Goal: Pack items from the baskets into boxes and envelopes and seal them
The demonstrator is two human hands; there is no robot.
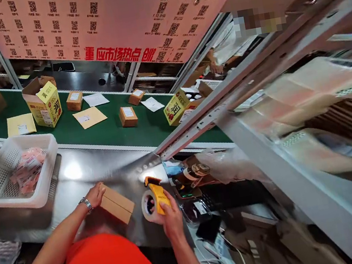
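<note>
A small brown cardboard box rests at an angle on the steel worktable, with a seam along its top. My left hand, a metal watch on its wrist, grips the box's far left end; some of its fingertips are hidden. To the right of the box, my right hand is closed around a yellow tape dispenser carrying a roll of clear tape. The dispenser is apart from the box.
Beyond the worktable runs a green conveyor belt bearing several parcels and envelopes. A white basket with pink packets stands at left. A slanted metal beam crosses at right. Bottles and cables sit beside my right hand.
</note>
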